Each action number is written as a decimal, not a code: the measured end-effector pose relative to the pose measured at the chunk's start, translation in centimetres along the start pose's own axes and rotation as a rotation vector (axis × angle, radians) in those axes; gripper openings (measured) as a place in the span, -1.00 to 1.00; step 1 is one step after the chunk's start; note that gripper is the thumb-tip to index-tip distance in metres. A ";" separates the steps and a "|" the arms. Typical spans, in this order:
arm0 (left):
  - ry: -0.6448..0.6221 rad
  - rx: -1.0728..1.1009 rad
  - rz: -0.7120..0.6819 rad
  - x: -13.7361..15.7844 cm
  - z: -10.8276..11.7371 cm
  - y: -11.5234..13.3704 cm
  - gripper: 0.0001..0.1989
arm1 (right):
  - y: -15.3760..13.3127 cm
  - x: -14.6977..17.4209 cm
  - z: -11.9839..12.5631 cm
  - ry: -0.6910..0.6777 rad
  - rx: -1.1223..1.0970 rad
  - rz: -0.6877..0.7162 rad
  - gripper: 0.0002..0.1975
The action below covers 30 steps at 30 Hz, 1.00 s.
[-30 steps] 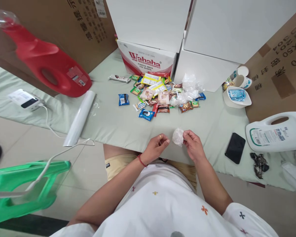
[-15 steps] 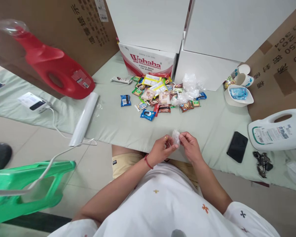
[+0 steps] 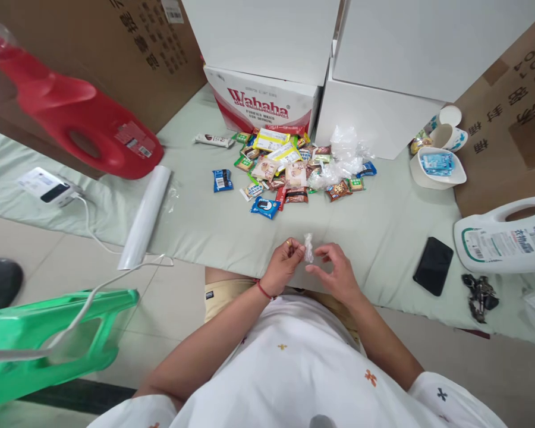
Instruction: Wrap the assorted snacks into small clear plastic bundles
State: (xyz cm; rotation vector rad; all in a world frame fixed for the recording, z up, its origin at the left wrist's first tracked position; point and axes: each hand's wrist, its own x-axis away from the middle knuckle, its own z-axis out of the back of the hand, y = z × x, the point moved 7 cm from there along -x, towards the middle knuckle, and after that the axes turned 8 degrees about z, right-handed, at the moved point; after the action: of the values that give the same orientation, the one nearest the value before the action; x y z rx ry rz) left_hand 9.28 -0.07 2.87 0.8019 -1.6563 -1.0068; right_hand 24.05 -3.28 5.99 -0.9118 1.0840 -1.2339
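Between the thumb and fingers of my left hand (image 3: 285, 264) is a small crumpled bundle of clear plastic wrap (image 3: 309, 247). My right hand (image 3: 336, 270) is just to the right of it, thumb and fingers apart, with nothing in them. Both hands are over the near edge of the green cloth (image 3: 352, 229). Farther off lies a heap of wrapped snacks (image 3: 289, 169), with more crumpled clear plastic (image 3: 341, 160) at its right side. A blue snack packet (image 3: 266, 207) lies at the heap's near edge.
A roll of plastic film (image 3: 145, 219), a white device (image 3: 47, 185) with a cable and a red jug (image 3: 89, 119) stand left. To the right are a white tub (image 3: 439, 177), a phone (image 3: 433, 266), keys (image 3: 479, 296) and a white jug (image 3: 508, 235). A Wahaha carton (image 3: 261, 104) stands behind.
My right hand has let go of the plastic bundle and opened beside it. The bundle, now narrower, stays in my left hand. The view has shifted slightly.
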 end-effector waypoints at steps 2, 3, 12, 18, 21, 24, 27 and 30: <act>-0.002 0.023 0.004 -0.1 0.2 -0.1 -0.58 | 0.0 -0.1 -0.5 -0.039 0.036 0.013 -0.78; -0.003 0.043 0.006 -0.2 0.4 -0.2 -0.58 | 0.4 -0.2 -0.5 -0.025 -0.008 -0.023 -0.78; -0.019 0.390 0.079 0.0 3.8 -0.4 -0.59 | 4.2 0.1 3.2 0.268 -0.462 -0.342 -0.65; -0.212 0.474 0.041 1.0 2.7 0.8 -0.66 | 4.1 -1.2 4.2 0.194 -0.357 -0.283 -0.45; -0.210 0.458 0.034 1.1 2.5 0.8 -0.66 | 2.8 -2.9 4.1 0.109 -0.158 -0.174 -0.39; -0.201 0.448 0.036 1.1 2.4 0.8 -0.63 | 0.6 -4.1 2.3 -0.052 0.165 0.094 -0.50; -0.117 0.395 0.069 0.8 2.8 0.5 -0.59 | -0.4 -4.1 0.1 -0.163 0.307 0.252 -0.82; 0.035 0.200 0.070 0.2 3.6 0.4 -0.55 | -1.1 -4.0 -1.2 -0.207 0.344 0.356 -0.86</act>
State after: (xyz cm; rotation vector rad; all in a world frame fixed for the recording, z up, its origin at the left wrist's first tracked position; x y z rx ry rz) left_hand 5.73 0.83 2.73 0.8811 -1.7614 -0.7821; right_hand 22.61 0.54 7.24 -0.5407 0.7956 -0.9663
